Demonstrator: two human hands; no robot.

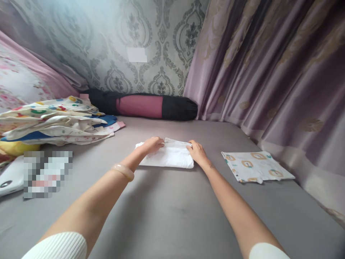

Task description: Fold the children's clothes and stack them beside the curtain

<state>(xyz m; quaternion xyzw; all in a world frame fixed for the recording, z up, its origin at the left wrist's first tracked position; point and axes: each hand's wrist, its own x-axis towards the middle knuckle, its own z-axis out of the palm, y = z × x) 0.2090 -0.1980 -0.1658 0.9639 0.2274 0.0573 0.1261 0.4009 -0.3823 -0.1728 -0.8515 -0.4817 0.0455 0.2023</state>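
Note:
A folded white cloth (172, 156), perhaps a garment, lies flat on the grey sheet in front of me. My left hand (154, 144) is over its upper left part, fingers bent and closed at the far edge of the fabric. At the far right corner, my right hand (197, 151) grips the cloth between thumb and fingers. A narrow strip of the far edge shows between the two hands. The fabric under my left palm is hidden.
A folded patterned cloth (257, 167) lies to the right. Piled printed clothes (59, 122) are at the left, with a white object (13, 176) and a blurred-out item (50, 176) nearer. A black and pink bolster (140, 106) lies along the wall; curtains (242, 61) hang at right.

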